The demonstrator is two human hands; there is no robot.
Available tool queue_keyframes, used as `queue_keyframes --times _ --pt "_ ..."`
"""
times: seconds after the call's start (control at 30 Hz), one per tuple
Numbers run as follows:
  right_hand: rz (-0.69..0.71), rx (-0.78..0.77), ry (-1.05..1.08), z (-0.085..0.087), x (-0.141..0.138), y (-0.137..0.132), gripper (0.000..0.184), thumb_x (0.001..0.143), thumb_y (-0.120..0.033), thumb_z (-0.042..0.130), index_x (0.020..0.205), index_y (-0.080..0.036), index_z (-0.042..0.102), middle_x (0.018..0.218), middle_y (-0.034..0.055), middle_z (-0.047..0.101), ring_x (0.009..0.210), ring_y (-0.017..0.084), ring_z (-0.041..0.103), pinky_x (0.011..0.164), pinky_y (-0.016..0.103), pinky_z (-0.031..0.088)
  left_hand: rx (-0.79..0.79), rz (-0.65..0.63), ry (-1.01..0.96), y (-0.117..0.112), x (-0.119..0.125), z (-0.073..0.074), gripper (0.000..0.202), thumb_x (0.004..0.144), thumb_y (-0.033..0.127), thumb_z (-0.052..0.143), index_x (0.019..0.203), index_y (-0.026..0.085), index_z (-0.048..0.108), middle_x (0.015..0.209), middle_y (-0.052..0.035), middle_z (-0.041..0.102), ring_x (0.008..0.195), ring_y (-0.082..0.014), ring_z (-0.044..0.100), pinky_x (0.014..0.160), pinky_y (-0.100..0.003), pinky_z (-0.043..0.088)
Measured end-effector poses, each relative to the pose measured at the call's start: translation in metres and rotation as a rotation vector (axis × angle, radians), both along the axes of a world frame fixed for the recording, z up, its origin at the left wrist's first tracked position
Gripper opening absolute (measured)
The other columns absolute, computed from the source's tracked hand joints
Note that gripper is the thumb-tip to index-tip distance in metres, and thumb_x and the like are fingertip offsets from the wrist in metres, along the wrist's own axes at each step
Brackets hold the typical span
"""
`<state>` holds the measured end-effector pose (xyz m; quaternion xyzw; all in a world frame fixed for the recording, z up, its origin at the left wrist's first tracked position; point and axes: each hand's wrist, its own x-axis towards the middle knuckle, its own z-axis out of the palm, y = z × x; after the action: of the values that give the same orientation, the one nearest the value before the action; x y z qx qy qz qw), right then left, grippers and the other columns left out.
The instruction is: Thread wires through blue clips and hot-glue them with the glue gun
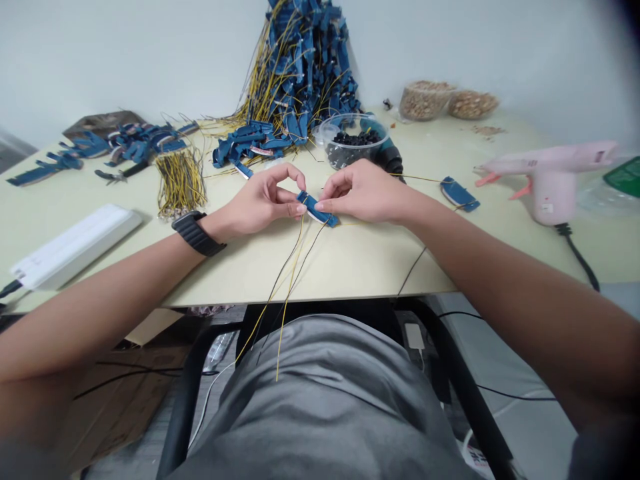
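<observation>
Between my hands, just above the table, is a small blue strip-shaped piece (327,218) with a pale lower edge. Yellow and black wires (291,267) hang from it over the table's front edge toward my lap. My left hand (270,198) pinches its left end between thumb and fingers. With thumb and fingertips closed, my right hand (361,193) grips the middle of its upper side. Another blue piece with wires (459,194) lies on the table to the right of my right hand.
A pile of wired blue pieces (310,73) rises at the back. In front are a clear tub of black parts (333,155) and a bundle of yellow wires (180,183). Pliers (120,175) and a white power strip (77,245) lie left, a pink glue gun (547,177) right.
</observation>
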<state>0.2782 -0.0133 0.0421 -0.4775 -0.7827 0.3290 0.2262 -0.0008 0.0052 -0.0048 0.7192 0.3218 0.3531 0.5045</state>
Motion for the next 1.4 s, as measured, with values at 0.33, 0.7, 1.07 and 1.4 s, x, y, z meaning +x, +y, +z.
queue_keyframes --times 0.33,0.7,1.07,1.4 --pt "0.015 -0.001 0.027 0.001 0.003 -0.001 0.032 0.091 -0.047 0.115 0.094 -0.024 0.092 0.094 0.01 0.092 0.096 0.032 0.087 0.086 0.042 0.07 -0.022 0.015 0.031 -0.001 -0.001 -0.001 0.068 0.083 0.048 0.127 0.131 0.019 0.088 0.098 -0.0084 0.096 0.091 -0.0285 0.095 0.088 -0.038 0.078" --pt "0.001 -0.001 0.024 0.003 0.002 -0.001 0.023 0.092 -0.033 0.113 0.09 -0.025 0.09 0.09 0.0078 0.09 0.095 0.031 0.086 0.09 0.044 0.069 -0.02 -0.015 0.056 -0.001 -0.001 0.001 0.056 0.082 0.049 0.125 0.12 0.021 0.094 0.097 -0.0052 0.096 0.085 -0.0235 0.088 0.082 -0.034 0.073" --pt "0.008 -0.014 -0.01 0.004 0.0 -0.003 0.029 0.088 -0.034 0.117 0.089 -0.025 0.089 0.09 0.0073 0.088 0.093 0.03 0.086 0.086 0.041 0.069 -0.031 0.012 0.061 0.0 -0.002 -0.001 0.05 0.084 0.042 0.123 0.118 0.019 0.094 0.098 -0.0063 0.095 0.092 -0.0271 0.092 0.089 -0.039 0.077" --pt "-0.025 0.105 -0.046 0.016 0.011 -0.007 0.022 0.093 -0.04 0.111 0.099 -0.028 0.094 0.104 0.0096 0.092 0.105 0.034 0.085 0.095 0.046 0.068 -0.044 0.012 0.023 0.003 -0.004 -0.006 0.046 0.089 0.039 0.123 0.12 0.017 0.096 0.102 -0.011 0.097 0.095 -0.0293 0.095 0.09 -0.041 0.078"
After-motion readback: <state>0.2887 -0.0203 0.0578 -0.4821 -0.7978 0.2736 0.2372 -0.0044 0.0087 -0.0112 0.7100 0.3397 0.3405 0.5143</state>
